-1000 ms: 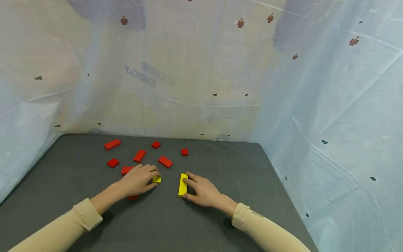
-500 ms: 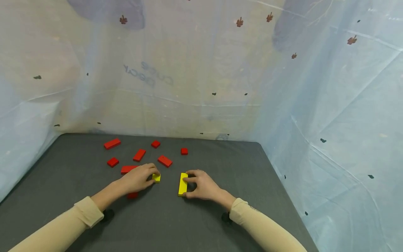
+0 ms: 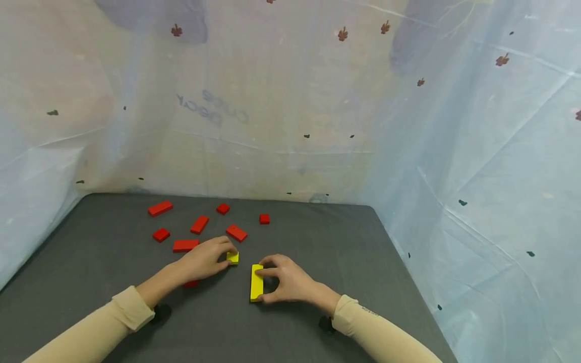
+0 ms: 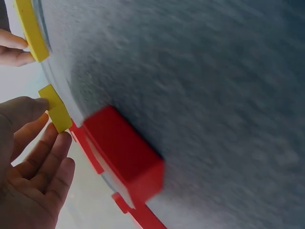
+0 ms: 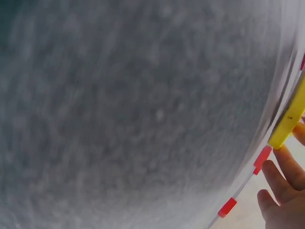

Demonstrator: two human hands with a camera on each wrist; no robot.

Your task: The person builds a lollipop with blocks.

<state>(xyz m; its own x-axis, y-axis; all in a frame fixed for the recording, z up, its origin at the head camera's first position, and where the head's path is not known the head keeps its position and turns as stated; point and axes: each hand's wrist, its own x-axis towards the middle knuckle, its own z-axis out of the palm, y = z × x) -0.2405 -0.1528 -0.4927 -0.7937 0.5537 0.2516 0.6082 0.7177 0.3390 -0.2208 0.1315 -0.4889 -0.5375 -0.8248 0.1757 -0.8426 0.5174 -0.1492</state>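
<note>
My left hand (image 3: 206, 259) pinches a small yellow block (image 3: 233, 258) between thumb and fingers; in the left wrist view the small block (image 4: 58, 112) appears tilted at the fingertips. To its right, my right hand (image 3: 290, 280) grips a long yellow block (image 3: 256, 284) by its two ends. That block stands nearly lengthwise to me, closer to me than the small one, and a narrow gap separates the two. In the right wrist view, fingers touch the long block's (image 5: 289, 119) lower end. Whether either block is lifted off the table is hard to tell.
Several red blocks lie scattered on the grey table (image 3: 327, 242), among them a long one (image 3: 185, 245) beside my left hand and a square one (image 3: 265, 219) farther back. Another red block (image 3: 190, 284) is partly hidden under my left wrist. Pale plastic sheeting (image 3: 290, 126) hangs behind the table.
My right hand has brought the long yellow block closer to me and slightly left. My left hand has shifted a little right with the small yellow block.
</note>
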